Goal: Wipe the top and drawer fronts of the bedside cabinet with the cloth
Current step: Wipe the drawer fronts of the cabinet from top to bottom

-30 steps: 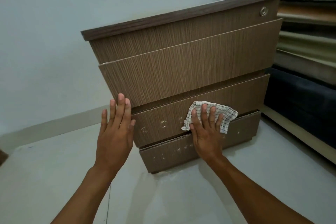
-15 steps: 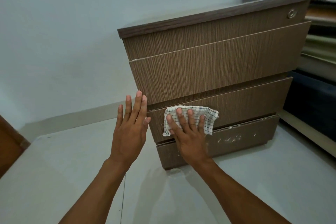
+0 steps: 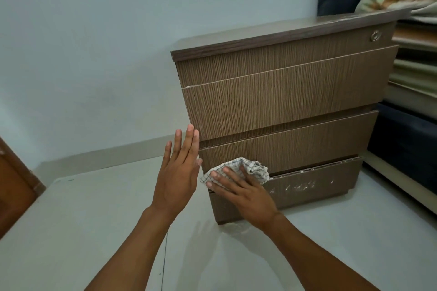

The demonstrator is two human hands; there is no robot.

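- We are pressing the checked cloth (image 3: pixel 238 170) flat under our right hand (image 3: pixel 246 192), fingers spread, against the left end of the cabinet (image 3: pixel 283 101), where the lower drawer front (image 3: pixel 295 146) meets the bottom panel (image 3: pixel 314 184).
- Our left hand (image 3: pixel 177 172) is hovering open and holding nothing, just beside the cabinet's left edge; we cannot quite tell whether it is touching the side.
- The right grip is a flat palm, not a closed fist, so the cloth is pinned, not clutched; it is bunching at its right end and could slip out from under the palm if we lighten our pressure.
- White flecks (image 3: pixel 300 185) are showing along the bottom panel to the right of the cloth; a hurried pass could smear them or miss them.
- The bottom panel's top edge looks chipped, and the weave could be snagging there.
- The cabinet is standing on a pale floor (image 3: pixel 82 231) against a light wall (image 3: pixel 94 42), with stacked bedding (image 3: pixel 416 71) close on the right.
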